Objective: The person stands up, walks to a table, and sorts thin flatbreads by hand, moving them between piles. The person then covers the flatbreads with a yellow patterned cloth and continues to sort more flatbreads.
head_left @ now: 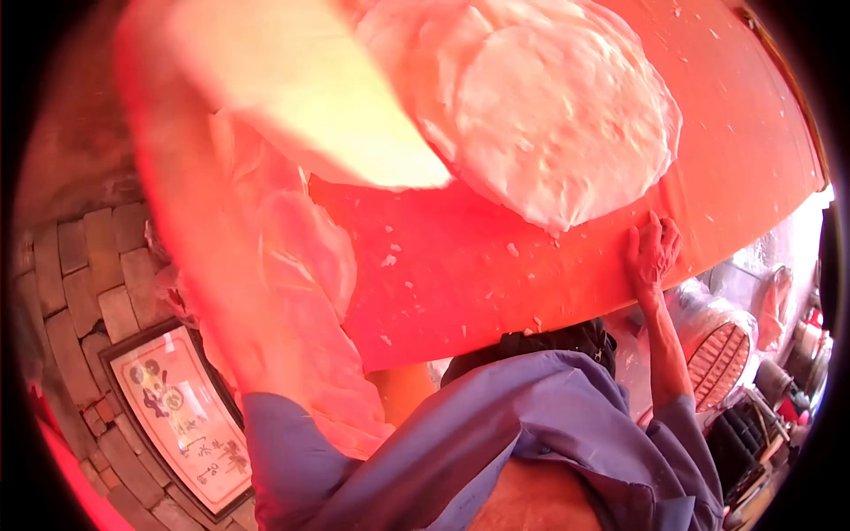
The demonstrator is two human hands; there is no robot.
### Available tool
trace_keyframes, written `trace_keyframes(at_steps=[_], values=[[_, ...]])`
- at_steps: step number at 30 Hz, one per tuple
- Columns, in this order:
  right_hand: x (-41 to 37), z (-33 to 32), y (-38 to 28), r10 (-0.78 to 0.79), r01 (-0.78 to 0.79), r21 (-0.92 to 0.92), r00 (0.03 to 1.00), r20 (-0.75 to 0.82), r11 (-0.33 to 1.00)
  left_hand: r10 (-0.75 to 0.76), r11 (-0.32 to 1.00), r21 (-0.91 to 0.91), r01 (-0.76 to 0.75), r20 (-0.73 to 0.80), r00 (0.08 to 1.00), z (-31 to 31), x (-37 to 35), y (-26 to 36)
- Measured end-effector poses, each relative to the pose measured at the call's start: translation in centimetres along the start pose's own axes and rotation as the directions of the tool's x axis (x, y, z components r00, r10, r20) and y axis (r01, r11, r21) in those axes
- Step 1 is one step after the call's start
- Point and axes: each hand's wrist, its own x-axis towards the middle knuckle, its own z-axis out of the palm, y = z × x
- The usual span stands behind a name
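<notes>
A stack of thin, pale, round flatbreads (567, 124) lies on a red-covered table (496, 292). My left hand (164, 35), smeared by motion at the upper left, is raised close to the camera; its fingers do not show clearly. From it a pale, floppy flatbread (310, 97) stretches across, its lower end overlapping the stack's left side in this view. My right hand (653, 250) rests on the table near its front edge, just below the stack, fingers spread and holding nothing.
Clear plastic sheeting (292, 257) drapes over the table's left side. A framed picture (181, 416) stands on the brick floor (80, 310) at lower left. Right of me are a plastic-wrapped bundle (722, 354) and stacked clutter (753, 442). White crumbs dot the table.
</notes>
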Motion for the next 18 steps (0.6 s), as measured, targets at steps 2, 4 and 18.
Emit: trace_keyframes(at_steps=[2, 4, 18], values=[[-0.1, 0.2, 0.1, -0.011, 0.011, -0.005, 1.0, -0.003, 1.0, 0.015, 0.997, 0.07, -0.033, 0.247, 0.969, 6.3, -1.5, -3.7], [-0.2, 0.6, 0.5, -0.016, 0.016, -0.015, 1.0, -0.009, 1.0, -0.037, 0.982, 0.176, -0.067, 0.527, 0.849, 12.3, -4.3, -9.0], [0.6, 0.3, -0.4, 0.004, -0.002, -0.018, 0.997, 0.081, 1.0, 0.227, 0.235, 0.953, -0.189, 0.136, 0.964, -8.3, 1.0, -32.3]])
